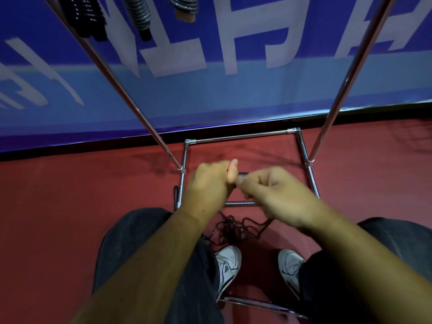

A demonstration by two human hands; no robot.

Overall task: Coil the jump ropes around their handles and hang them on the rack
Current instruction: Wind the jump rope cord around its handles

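Observation:
My left hand (210,183) and my right hand (273,190) meet in front of me above the rack's base. Between them shows a short dark piece of a jump rope handle (242,175); the left hand grips it with the thumb up, and the right hand's fingers are curled at its other end. The dark jump rope (236,230) lies in a loose tangle on the red floor between my feet, with one strand rising toward the right hand. Three coiled jump ropes (138,12) hang at the top of the view.
The chrome rack (304,148) stands before me, its two uprights slanting up left and right and its square base on the floor. A blue banner with white letters (210,66) covers the wall behind. My white shoes (229,263) rest near a chrome bar at the bottom.

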